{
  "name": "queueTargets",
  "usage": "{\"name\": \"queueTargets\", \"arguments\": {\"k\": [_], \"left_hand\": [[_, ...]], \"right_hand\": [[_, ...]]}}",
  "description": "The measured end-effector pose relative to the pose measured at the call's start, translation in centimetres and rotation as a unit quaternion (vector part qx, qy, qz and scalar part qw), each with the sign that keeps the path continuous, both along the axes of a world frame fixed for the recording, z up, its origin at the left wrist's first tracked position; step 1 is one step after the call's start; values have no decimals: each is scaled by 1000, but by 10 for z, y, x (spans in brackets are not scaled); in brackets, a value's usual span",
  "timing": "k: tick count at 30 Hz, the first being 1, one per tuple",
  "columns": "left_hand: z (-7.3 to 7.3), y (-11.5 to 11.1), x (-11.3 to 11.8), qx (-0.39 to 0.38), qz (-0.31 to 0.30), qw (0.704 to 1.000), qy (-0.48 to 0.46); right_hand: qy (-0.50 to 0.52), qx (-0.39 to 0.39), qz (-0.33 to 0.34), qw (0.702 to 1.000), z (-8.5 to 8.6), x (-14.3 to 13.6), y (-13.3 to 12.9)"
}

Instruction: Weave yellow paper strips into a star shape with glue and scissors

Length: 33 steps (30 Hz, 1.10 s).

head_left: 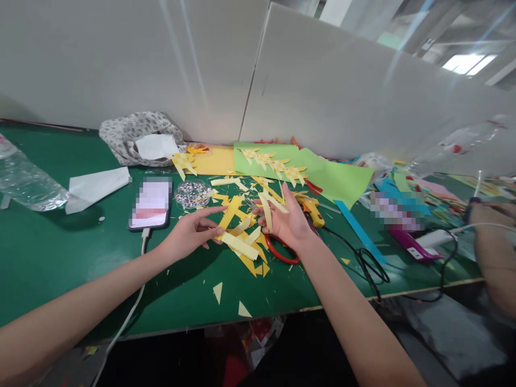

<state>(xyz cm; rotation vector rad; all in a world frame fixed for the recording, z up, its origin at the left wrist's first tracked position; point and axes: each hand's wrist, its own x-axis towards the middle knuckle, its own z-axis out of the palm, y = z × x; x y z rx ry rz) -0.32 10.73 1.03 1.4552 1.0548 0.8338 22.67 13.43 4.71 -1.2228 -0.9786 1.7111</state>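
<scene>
My left hand (197,230) pinches a bright yellow paper strip (230,214) between thumb and fingers. A pale yellow strip (241,246) lies just below its fingertips on a pile of cut paper. Palm turned up, my right hand (289,221) holds pale yellow paper strips (265,210) across its partly curled fingers. Under that hand are scissors with a red handle (287,260), partly hidden. A yellow glue gun (315,211) lies just beyond its wrist. Behind the hands, pale yellow cut-paper shapes (274,163) rest on a green sheet (334,180).
A phone (150,204) on a white cable and a clear box of beads (192,194) lie at left. A plastic bottle (30,174) is farther left. To the right are a blue strip (360,231), a black cord (365,258) and another person's arm (494,252).
</scene>
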Motion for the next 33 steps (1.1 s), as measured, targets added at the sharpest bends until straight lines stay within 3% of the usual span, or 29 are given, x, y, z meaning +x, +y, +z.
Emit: {"name": "queueTargets", "arguments": {"k": [9,16,20,25,33], "left_hand": [[-7,2,0,9,-7,1000,1],[-3,1,1,-3,-12,1000,5],[-2,0,1,-12,-7,1000,-4],[-2,-1,1,-7,-14,1000,3],[-1,-1,0,-12,-42,999,30]], "right_hand": [[-93,105,24,990,-3,-11,-8],[-205,206,12,957,-12,-15,-7],[-258,258,-30,930,-16,-12,-5],[-338,279,-71,896,-10,-12,-9],[-343,287,-41,893,-13,-16,-8]]}}
